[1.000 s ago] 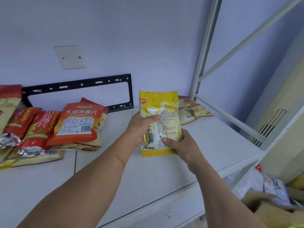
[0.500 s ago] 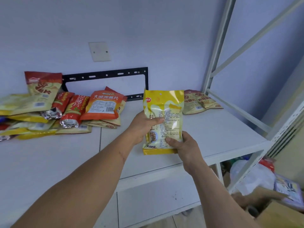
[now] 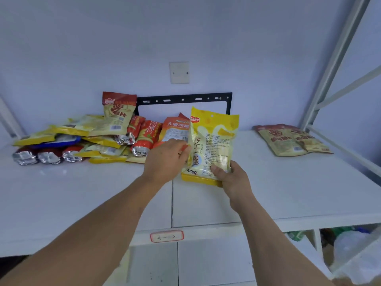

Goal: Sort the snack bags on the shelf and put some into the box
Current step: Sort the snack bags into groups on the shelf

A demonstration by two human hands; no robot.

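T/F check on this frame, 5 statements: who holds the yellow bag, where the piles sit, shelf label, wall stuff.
1. The right hand pinches the yellow bag at its lower edge. True.
2. The yellow bag lies flat on the shelf. False: it is held upright.
3. The big snack pile is left of the held bag. True.
4. The two brown bags sit on top of that pile. False: they lie apart at the right end.
5. The shelf label is blank. False: it carries handwriting.
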